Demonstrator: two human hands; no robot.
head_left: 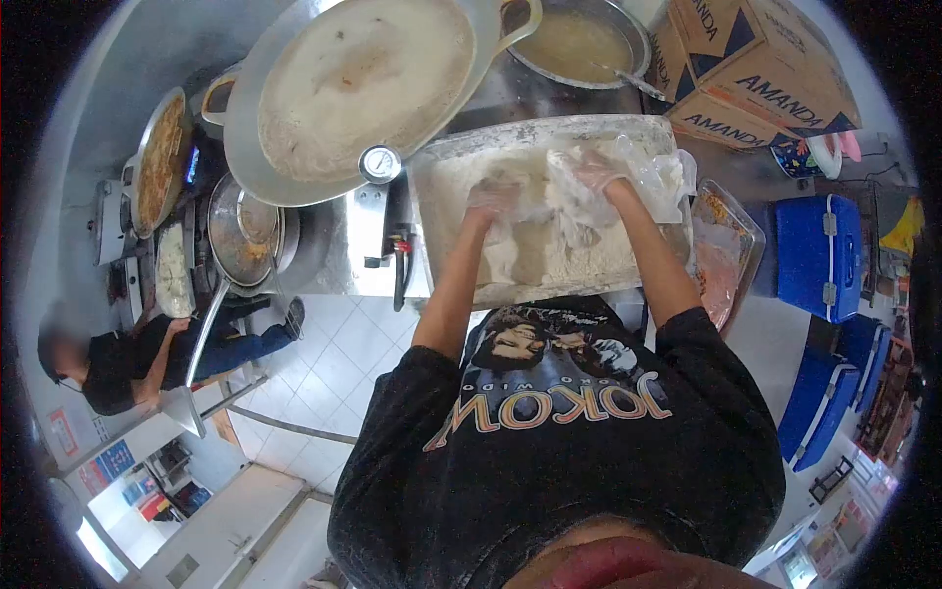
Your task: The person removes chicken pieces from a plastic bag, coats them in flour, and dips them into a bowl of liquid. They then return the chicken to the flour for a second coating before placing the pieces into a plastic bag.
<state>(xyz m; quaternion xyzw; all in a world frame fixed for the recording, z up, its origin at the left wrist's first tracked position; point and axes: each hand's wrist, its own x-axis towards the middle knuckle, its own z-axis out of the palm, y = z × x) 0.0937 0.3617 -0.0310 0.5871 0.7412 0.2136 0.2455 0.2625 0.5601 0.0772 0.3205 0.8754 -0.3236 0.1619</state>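
A wide rectangular tray (437, 172) full of white flour stands on the steel counter in front of me. Both my hands wear thin clear plastic gloves and are down in the flour. My left hand (488, 201) is coated white and pressed into the flour near the tray's middle; its fingers are buried. My right hand (592, 175) sits a little farther back and to the right, fingers curled over a floured lump (567, 201). Loose glove plastic bunches at the tray's right end.
A big round pan (363, 79) with a dial gauge (379, 164) sits left of the tray, and a pot of broth (579, 44) behind it. A clear container of reddish food (721, 260), a cardboard box (756, 69) and blue coolers (819, 255) are to the right. Another person (118, 363) crouches at far left.
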